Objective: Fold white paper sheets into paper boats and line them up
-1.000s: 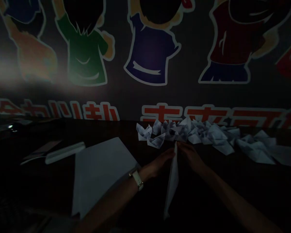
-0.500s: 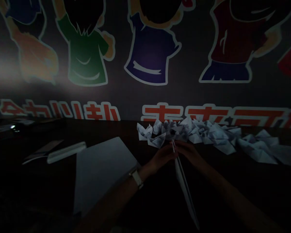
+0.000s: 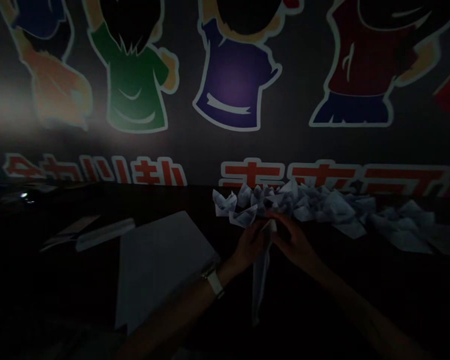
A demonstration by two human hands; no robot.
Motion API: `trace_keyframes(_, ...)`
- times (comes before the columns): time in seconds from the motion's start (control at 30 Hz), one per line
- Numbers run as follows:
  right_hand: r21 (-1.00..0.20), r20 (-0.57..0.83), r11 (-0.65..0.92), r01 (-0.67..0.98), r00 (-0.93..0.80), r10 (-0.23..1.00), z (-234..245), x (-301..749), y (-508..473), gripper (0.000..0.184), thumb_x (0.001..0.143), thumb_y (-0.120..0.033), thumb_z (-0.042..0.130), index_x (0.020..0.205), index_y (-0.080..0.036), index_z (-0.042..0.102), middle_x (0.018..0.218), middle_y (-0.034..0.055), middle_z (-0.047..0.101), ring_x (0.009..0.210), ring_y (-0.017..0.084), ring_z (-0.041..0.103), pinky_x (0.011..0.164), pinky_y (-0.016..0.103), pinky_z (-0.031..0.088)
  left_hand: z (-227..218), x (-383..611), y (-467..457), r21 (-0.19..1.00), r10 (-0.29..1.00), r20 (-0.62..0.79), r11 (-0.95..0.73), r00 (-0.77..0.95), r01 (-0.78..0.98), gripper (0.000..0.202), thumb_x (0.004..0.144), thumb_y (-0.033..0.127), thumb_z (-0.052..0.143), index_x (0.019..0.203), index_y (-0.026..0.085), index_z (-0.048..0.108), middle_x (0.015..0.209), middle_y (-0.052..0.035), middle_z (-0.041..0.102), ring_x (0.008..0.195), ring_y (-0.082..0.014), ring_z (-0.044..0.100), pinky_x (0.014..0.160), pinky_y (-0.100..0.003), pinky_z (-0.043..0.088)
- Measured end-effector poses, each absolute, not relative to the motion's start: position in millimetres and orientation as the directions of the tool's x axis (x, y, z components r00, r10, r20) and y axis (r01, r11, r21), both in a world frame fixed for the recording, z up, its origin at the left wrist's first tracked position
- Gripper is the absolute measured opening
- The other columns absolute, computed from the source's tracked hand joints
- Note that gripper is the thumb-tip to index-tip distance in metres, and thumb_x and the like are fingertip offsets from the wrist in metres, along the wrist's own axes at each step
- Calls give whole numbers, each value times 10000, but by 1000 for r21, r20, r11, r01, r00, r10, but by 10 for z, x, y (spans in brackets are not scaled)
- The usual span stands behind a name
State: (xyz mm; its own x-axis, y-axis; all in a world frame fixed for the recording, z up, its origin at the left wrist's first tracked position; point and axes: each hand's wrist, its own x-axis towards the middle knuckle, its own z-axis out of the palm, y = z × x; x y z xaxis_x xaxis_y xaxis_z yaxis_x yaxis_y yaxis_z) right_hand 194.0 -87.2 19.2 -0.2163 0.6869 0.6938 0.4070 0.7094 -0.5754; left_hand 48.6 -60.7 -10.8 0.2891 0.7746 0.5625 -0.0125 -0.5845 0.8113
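A narrow folded sheet of paper hangs at a slant over the dark table, its pale upper end between my hands. My left hand, with a white-faced watch on the wrist, is closed on the paper from the left. At its upper right edge, my right hand grips the paper with fingers bent over the top. Dim light blurs the exact contact of the fingertips. Just beyond the hands stand folded paper boats.
A stack of white paper lies left of my hands. A pale long strip-like object and a flat card-like piece lie farther left. More folded papers pile up along a wall with printed cartoon figures.
The folded paper has swung its lower end to the left and toward me, and its top end has turned. Both hands have shifted slightly, with the left wrist lower.
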Motion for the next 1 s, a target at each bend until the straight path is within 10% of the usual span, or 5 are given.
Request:
trace_keyframes(0.2, -525, 560, 633, 569, -329, 760, -54, 1783, -986, 815, 707, -179, 521, 1413, -242, 117, 1407, 88, 349, 1234, 256, 400, 977, 429, 359, -3, 451, -656, 786, 794, 606, -607, 49, 115, 218, 814, 234, 486, 1002, 147, 555, 942, -65, 631, 845, -177, 579, 756, -284, 453)
trace_keyframes(0.43, -548, 369, 370, 750, -181, 912, -187, 2054, -695, 431, 692, -160, 508, 1107, -235, 601, 920, 57, 699, 876, 261, 635, 785, 354, 459, 30, 386, -622, 778, 800, 600, -588, 17, 220, 206, 804, 265, 513, 967, 165, 589, 918, -57, 635, 855, -195, 580, 798, -310, 429)
trace_keyframes(0.7, -888, 241, 263, 376, -106, 965, -190, 2219, -401, 232, 662, -294, 500, 714, -154, 677, 623, 21, 671, 637, 244, 616, 580, 323, 463, -228, 444, -509, 800, 735, 583, -594, 346, -85, 643, 693, 198, 620, 1297, 189, 400, 1362, -92, 395, 1252, -272, 328, 1051, -398, 230)
trace_keyframes(1.0, -985, 174, 171, -40, -139, 975, -89, 2353, -408, 369, 609, -278, 635, 970, -212, 674, 998, 30, 688, 886, 232, 620, 784, 340, 447, -181, 261, -369, 965, 854, 119, 22, 506, -263, 482, 716, 213, 631, 1190, 195, 544, 1178, -113, 567, 914, -207, 579, 775, -332, 452)
